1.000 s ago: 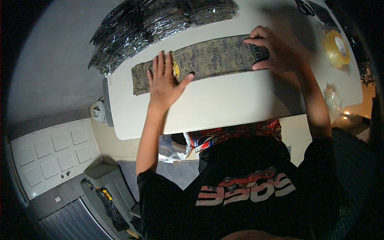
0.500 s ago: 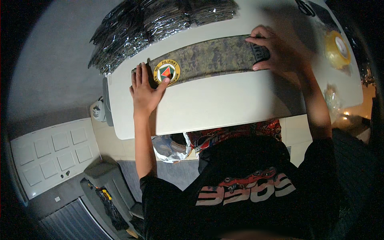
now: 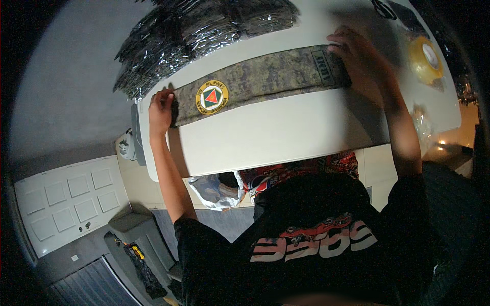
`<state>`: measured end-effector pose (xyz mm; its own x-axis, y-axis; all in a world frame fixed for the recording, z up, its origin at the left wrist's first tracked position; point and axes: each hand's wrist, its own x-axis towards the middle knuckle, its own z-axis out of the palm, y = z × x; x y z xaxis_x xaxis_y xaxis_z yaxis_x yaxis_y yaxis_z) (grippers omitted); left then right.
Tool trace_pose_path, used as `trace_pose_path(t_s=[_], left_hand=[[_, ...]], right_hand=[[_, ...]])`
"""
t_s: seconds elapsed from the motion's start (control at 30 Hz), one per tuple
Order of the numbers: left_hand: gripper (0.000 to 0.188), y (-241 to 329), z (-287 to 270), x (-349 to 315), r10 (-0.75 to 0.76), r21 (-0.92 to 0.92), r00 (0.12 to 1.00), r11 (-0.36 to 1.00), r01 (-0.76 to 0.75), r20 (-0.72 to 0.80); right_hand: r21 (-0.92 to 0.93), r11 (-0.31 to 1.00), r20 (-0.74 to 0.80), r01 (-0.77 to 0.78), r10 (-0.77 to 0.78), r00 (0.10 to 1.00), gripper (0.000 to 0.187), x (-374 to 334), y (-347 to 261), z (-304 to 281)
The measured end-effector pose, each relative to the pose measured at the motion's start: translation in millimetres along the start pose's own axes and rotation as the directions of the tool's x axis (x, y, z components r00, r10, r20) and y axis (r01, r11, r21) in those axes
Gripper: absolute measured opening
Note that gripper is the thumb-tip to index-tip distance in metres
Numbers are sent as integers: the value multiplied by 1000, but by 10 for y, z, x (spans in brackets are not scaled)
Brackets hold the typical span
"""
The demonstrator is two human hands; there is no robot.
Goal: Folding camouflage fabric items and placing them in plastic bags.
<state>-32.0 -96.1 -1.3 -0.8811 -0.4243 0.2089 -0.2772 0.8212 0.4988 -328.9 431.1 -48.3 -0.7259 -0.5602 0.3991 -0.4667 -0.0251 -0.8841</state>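
A long, flat camouflage arm sleeve (image 3: pixel 270 74) lies across the white table (image 3: pixel 286 127), with a round yellow-rimmed emblem (image 3: pixel 213 97) near its left end and a dark lettered patch (image 3: pixel 322 68) near its right. My left hand (image 3: pixel 162 109) has its fingers curled in a pinch on the sleeve's left end; the thumb is partly hidden. At the upper right corner, my right hand (image 3: pixel 357 56) reaches over the sleeve with its fingers stretched and slightly apart. The lower right corner of the sleeve shows free of that hand.
Beyond the sleeve lies a large heap of dark items in shiny clear wrappers (image 3: pixel 199 38). A yellowish tape roll (image 3: pixel 426 60) and a crumpled clear plastic piece (image 3: pixel 421 122) are at the right. Below the table's near edge is a white plastic bag (image 3: pixel 217 193).
My left hand has slid left off the emblem to the sleeve's end and curled its fingers. My right hand has moved up and right, uncovering the lettered patch.
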Motion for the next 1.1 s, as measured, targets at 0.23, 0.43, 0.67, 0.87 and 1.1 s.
trace_pose_path(t_s=[0.23,0.43,0.67,0.87,1.1], left_hand=[[19,50,-36,-14,65,-28,998,997,-65,-4],[19,127,-140,-64,5,-362,997,932,-30,-71],[14,161,-382,51,-27,-412,988,910,-39,-152],[15,229,-686,181,-7,-512,969,850,-123,-246],[21,272,-602,-605,200,-158,979,966,-203,-38]], right_hand=[[58,996,-7,-72,73,997,18,41,13,-60],[-11,931,-65,-366,364,929,16,12,-751,166],[-816,533,131,224,-206,970,22,227,-1132,9],[-499,858,-145,-121,56,988,22,426,-1105,-443],[-716,688,135,121,-34,990,19,-116,-1074,-285]])
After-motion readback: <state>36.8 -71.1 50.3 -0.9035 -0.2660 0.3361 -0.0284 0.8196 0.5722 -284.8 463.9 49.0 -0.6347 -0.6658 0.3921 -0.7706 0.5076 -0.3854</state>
